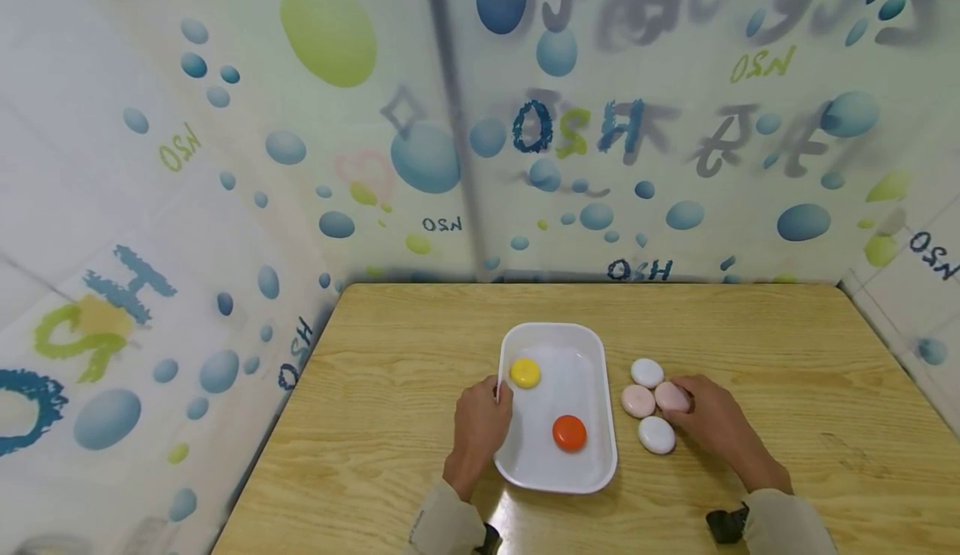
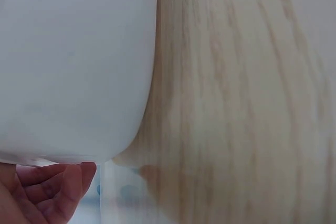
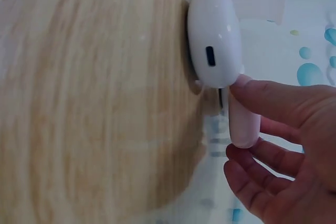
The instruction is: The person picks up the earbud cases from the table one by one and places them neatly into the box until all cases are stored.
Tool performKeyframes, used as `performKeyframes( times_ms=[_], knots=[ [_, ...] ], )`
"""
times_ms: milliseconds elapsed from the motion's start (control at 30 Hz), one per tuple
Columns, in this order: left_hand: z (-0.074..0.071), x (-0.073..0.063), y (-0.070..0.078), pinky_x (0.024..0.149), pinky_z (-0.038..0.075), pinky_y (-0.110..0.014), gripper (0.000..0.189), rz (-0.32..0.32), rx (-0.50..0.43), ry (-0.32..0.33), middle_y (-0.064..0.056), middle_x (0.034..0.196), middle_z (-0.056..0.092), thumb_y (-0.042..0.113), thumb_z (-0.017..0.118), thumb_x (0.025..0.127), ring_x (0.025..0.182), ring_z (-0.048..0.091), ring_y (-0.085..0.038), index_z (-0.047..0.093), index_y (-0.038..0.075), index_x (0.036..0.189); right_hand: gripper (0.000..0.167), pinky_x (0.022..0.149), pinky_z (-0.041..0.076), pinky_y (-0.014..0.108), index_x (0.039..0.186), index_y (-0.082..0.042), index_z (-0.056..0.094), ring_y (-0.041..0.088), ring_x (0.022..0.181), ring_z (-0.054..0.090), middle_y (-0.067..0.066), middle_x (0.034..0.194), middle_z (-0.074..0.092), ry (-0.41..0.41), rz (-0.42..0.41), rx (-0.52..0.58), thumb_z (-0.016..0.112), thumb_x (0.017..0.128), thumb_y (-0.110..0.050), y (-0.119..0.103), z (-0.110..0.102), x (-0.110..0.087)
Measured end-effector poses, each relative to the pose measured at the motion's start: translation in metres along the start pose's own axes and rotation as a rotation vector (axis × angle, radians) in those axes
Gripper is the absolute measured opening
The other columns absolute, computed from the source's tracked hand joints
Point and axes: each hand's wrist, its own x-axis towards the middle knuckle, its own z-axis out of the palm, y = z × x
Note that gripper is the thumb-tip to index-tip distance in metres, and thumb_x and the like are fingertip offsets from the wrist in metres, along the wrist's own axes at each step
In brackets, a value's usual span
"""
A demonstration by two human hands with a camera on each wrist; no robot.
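My left hand (image 1: 482,423) grips the left rim of a white rectangular tray (image 1: 592,476) on the table. In the left wrist view its fingers (image 2: 68,192) curl at the edge of the tray (image 2: 73,66). Inside the tray lie a yellow round case (image 1: 525,373) and an orange-red round case (image 1: 570,433). Right of the tray, my right hand (image 1: 712,422) pinches a pink round case (image 1: 671,397) between thumb and fingers. Beside it sit another pink case (image 1: 638,402) and two white cases (image 1: 647,373). A small black slot shows on the nearer white case (image 3: 214,38).
The wooden table (image 1: 390,355) ends at a wall (image 1: 510,205) printed with blue and green bubbles. Side walls stand close on the left and right. A black strap (image 1: 727,525) sits at the right wrist.
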Motion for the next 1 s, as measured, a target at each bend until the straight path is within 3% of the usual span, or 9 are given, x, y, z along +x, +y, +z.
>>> performKeyframes(
  times_ms=[400, 633, 1000],
  knots=[
    [0.001, 0.000, -0.001, 0.050, 0.040, -0.031, 0.025, -0.011, -0.001, -0.013, -0.003, 0.061, 0.056, 0.015, 0.059, 0.090, 0.054, 0.048, -0.017, 0.056, 0.014, 0.065, 0.053, 0.081, 0.052, 0.052, 0.129, 0.013, 0.054, 0.046, 0.106, 0.059, 0.034, 0.124, 0.055, 0.006, 0.005, 0.069, 0.073, 0.087, -0.012, -0.020, -0.012, 0.003],
    [0.000, 0.000, 0.000, 0.050, 0.040, -0.032, 0.025, -0.011, 0.005, -0.016, -0.003, 0.061, 0.056, 0.014, 0.059, 0.090, 0.054, 0.047, -0.017, 0.056, 0.013, 0.065, 0.050, 0.086, 0.052, 0.052, 0.131, 0.010, 0.054, 0.045, 0.115, 0.056, 0.031, 0.128, 0.055, 0.003, 0.021, 0.095, 0.070, 0.090, -0.012, -0.035, -0.015, 0.009],
    [0.000, 0.001, 0.000, 0.049, 0.039, -0.032, 0.026, -0.005, 0.011, -0.019, -0.003, 0.060, 0.055, 0.015, 0.058, 0.091, 0.054, 0.047, -0.017, 0.055, 0.013, 0.065, 0.058, 0.090, 0.051, 0.051, 0.137, 0.007, 0.049, 0.039, 0.111, 0.057, 0.029, 0.135, 0.050, -0.037, 0.076, 0.104, 0.073, 0.088, -0.014, -0.066, -0.016, 0.019]
  ],
)
